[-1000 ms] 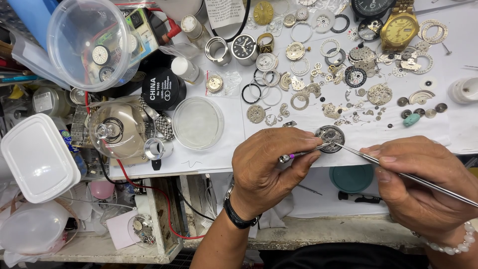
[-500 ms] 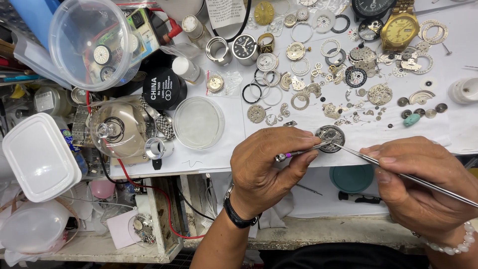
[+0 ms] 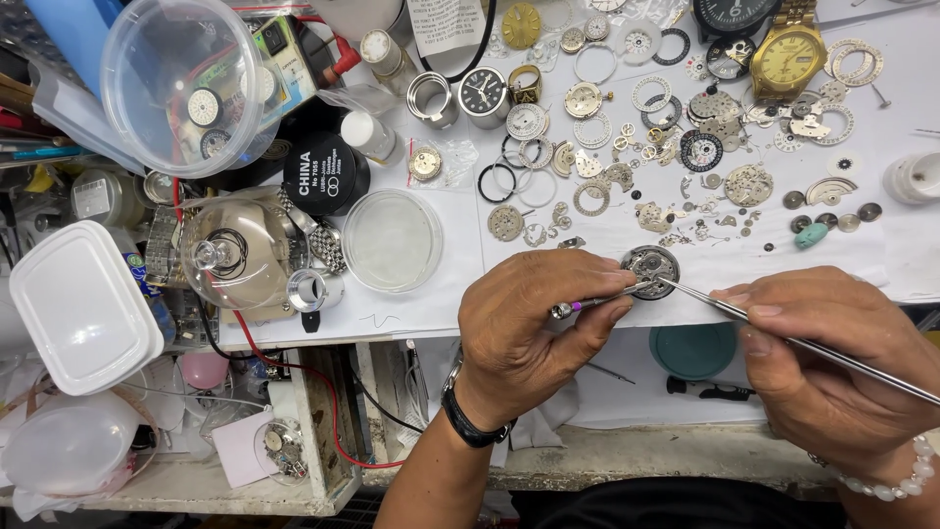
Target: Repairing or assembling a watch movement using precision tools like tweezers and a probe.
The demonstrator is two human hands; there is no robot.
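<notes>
The round watch movement [image 3: 650,271] lay on the white paper [image 3: 431,313] of the workbench, a little right of the centre of the frame, just above the two hands and between them. The left hand [image 3: 534,328] was in the lower middle of the frame, with a black wristband [image 3: 470,429] on its wrist. Its fingers were curled and pressed together, and they pinched a small screwdriver with a purple ring [image 3: 587,306]. The tip of this tool reached to the left edge of the movement; whether the fingertips themselves touched the movement, I could not tell. The right hand [image 3: 832,367] was in the lower right of the frame, with a bracelet of white beads [image 3: 886,482]. Its thumb and fingers were closed on long metal tweezers [image 3: 783,338], which ran from the lower right up to the left, and the points rested on the top of the movement.

Above the movement, many small watch parts [image 3: 676,191] were spread on the paper: gears, rings and dials. A gold wristwatch [image 3: 788,59] lay in the upper right. A clear round dish [image 3: 392,240] stood left of the left hand, and a white plastic box [image 3: 78,309] was at the left edge.
</notes>
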